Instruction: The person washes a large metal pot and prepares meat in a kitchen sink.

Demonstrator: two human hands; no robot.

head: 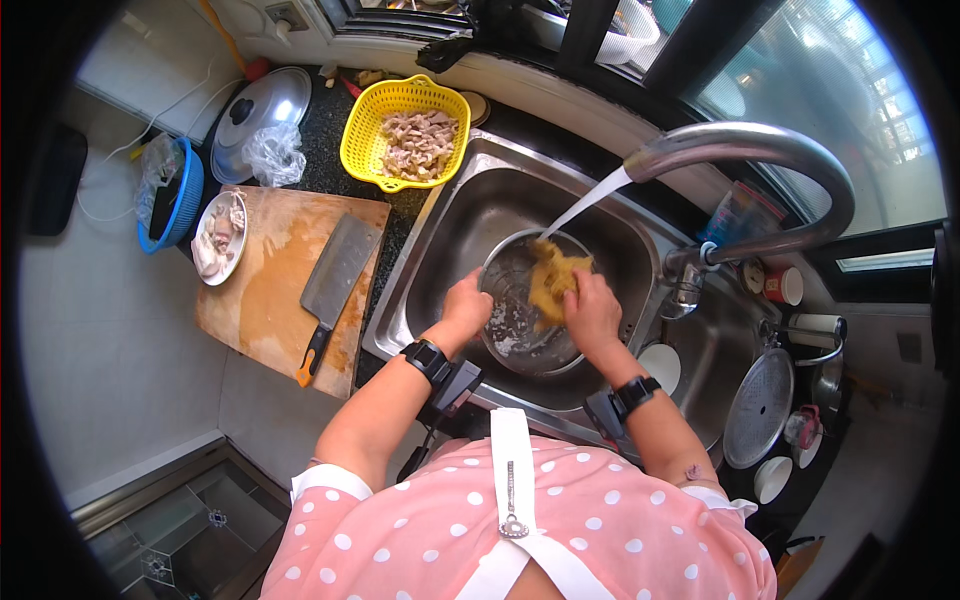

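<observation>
A round metal basin (525, 352) sits in the larger bowl of a stainless steel sink (461, 217), with some whitish foam or water inside. My left hand (466, 309) grips its left rim. In my right hand (594, 313) is a yellow-brown scrubber (549, 277), perhaps loofah or cloth, pressed against the basin's inside at the right. Water runs from the curved metal faucet (757, 142) onto the scrubber's upper end. The fingertips of my right hand are partly sunk in the scrubber.
Left of the sink, a cleaver (341, 266) and a plate of raw meat (219, 238) rest on a wooden cutting board (277, 315). Behind are a yellow basket (364, 142) holding meat pieces and a metal lid (262, 112). A white dish (660, 367) stands in the smaller bowl.
</observation>
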